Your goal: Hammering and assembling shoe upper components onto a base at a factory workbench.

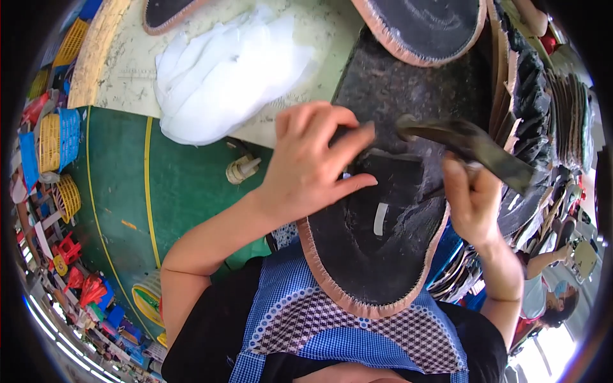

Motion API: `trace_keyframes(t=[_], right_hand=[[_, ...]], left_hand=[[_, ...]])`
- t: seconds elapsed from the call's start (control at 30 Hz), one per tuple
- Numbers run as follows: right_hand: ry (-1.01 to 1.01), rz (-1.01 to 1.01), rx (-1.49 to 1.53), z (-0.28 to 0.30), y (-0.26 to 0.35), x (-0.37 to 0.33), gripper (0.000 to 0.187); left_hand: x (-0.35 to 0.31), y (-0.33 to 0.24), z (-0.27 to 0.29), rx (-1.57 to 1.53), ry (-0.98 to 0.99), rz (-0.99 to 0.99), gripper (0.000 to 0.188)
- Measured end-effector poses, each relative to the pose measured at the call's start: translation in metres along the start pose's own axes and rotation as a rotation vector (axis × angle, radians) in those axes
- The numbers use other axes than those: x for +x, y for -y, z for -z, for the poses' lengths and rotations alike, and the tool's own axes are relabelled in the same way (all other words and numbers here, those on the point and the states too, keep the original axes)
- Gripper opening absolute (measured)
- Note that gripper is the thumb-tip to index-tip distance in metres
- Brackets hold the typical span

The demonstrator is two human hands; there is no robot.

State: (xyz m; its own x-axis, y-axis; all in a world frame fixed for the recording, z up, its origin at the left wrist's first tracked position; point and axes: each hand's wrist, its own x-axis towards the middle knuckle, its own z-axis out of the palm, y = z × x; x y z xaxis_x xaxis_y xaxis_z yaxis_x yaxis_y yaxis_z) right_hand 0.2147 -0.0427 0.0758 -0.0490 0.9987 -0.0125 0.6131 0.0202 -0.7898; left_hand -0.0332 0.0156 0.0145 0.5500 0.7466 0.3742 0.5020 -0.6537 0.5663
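A black oval panel (338, 255) with a tan, stitched rim lies against my apron, its far part on a dark work block (408, 89). A black strip or flap (396, 172) and a small white patch show on its surface. My left hand (306, 156) rests over the panel's far left edge, thumb and forefinger stretched out and apart, the other fingers bent. Closed around a hammer (460, 137), my right hand (472, 198) stands at the panel's right edge. The hammer's dark metal head hangs above the block, blurred by motion; its handle is mostly hidden.
A white plastic bag (223, 76) lies on the pale tabletop at the far left. Similar black panels (428, 29) sit beyond the block. Stacked dark pieces (568, 115) stand at the right. Yellow baskets (64, 198) line the left, and a co-worker (552, 297) is at the lower right.
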Motion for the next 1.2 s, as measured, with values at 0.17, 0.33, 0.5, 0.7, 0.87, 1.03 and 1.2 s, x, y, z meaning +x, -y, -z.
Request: trace_keyframes(t=[0.17, 0.33, 0.5, 0.7, 0.87, 1.03, 1.2], right_hand=[[-0.349, -0.042, 0.335, 0.028, -0.008, -0.035, 0.029], [-0.641, -0.026, 0.492, 0.053, -0.007, -0.052, 0.037], [-0.573, 0.038, 0.483, 0.050, 0.011, -0.044, 0.031], [-0.318, -0.151, 0.624, 0.018, 0.004, -0.015, 0.030], [-0.273, -0.227, 0.670, 0.021, 0.001, -0.024, 0.036], [-0.287, -0.238, 0.688, 0.019, -0.002, -0.013, 0.036], [-0.297, -0.194, 0.613, 0.016, 0.012, -0.009, 0.033]], left_hand=[[-0.001, -0.008, -0.010, -0.693, 0.249, -0.017, 0.037], [0.083, -0.006, 0.016, -0.928, -0.017, 0.107, 0.039], [0.212, 0.045, 0.023, -0.596, -0.013, 0.057, 0.049], [0.238, 0.083, 0.010, -0.023, -0.292, -0.227, 0.040], [0.246, 0.203, 0.101, 0.611, -0.324, -0.055, 0.065], [0.198, 0.299, 0.138, 0.844, -0.049, -0.146, 0.067], [0.209, 0.276, 0.153, 0.572, -0.123, -0.314, 0.037]])
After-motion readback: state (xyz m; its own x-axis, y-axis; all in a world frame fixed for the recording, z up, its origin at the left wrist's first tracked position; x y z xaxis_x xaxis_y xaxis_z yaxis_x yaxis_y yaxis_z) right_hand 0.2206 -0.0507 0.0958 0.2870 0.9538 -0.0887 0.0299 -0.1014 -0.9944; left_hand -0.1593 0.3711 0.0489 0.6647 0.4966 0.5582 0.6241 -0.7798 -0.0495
